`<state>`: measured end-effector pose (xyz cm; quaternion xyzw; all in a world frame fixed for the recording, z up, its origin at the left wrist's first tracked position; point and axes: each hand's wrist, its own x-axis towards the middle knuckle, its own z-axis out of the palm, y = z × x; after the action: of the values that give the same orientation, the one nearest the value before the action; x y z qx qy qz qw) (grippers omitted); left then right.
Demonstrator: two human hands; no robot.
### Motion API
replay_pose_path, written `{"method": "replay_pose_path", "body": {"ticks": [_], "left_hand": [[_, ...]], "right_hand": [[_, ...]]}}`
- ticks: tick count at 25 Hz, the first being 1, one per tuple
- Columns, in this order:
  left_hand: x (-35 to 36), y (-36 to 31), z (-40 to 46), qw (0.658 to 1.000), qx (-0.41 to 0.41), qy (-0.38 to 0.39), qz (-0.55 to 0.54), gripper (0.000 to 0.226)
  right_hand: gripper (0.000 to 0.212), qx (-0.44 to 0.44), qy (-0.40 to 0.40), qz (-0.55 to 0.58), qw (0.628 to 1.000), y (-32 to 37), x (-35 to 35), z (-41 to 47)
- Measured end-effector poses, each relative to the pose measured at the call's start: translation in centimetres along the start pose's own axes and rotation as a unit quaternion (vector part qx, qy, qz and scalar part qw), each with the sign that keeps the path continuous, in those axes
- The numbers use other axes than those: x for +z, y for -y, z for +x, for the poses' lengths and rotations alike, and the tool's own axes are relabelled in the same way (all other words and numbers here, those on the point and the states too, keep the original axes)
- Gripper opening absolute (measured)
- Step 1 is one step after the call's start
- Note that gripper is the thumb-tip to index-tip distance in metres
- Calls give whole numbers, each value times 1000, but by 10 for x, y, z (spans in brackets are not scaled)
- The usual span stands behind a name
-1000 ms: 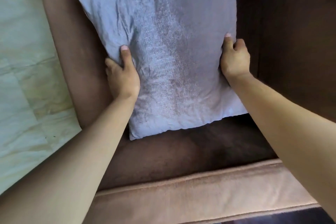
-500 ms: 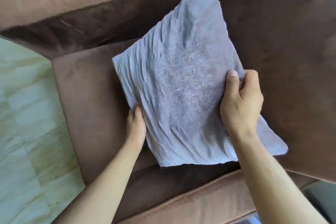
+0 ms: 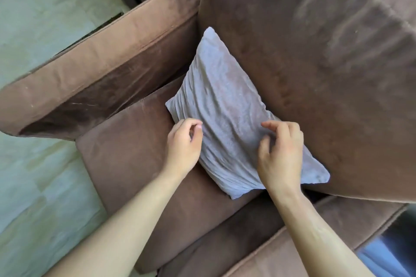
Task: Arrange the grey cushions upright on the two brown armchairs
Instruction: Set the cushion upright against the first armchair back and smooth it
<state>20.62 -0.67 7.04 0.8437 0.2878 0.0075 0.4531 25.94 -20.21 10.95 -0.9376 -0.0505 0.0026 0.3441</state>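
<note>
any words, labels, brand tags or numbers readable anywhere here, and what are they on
None: no text, label, brand or number can be read in this view.
The grey cushion shows only creased plain fabric, with no tag in sight.
The brown armchair shows bare upholstery, seams and scuff marks, no lettering.
The pale floor carries stains only, no print.

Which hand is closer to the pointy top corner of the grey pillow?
Left. The left hand sits by the grey cushion's left edge, below that corner; the right hand is lower, near the cushion's bottom right, farther from it.
</note>
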Motion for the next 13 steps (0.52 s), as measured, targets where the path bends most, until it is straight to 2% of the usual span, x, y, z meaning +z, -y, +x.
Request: {"method": "replay_pose_path", "body": {"ticks": [2,3,5,6,8,11,13], "left_hand": [[-1,-37,32,980,168,-5,103,26],[2,-56,47,956,246,12,157,33],[14,-86,71,879,386,95,266,49],[20,-98,80,837,430,145,305,55],[31,-111,96,785,455,225,355,60],[32,-116,121,775,410,258,405,54],[24,-118,136,749,409,256,455,49]], "right_hand": [[33,19,-5,-23,1000,-12,-12,-3],[34,31,-6,-33,999,-18,-19,-6],[32,56,-6,-48,997,-34,-34,-12],[31,67,-1,-47,997,-41,-39,-14],[30,86,4,-47,995,-53,-46,-19],[29,142,-22,-64,988,-65,-47,-36],[26,191,-52,-54,979,-73,-53,-48]]}}
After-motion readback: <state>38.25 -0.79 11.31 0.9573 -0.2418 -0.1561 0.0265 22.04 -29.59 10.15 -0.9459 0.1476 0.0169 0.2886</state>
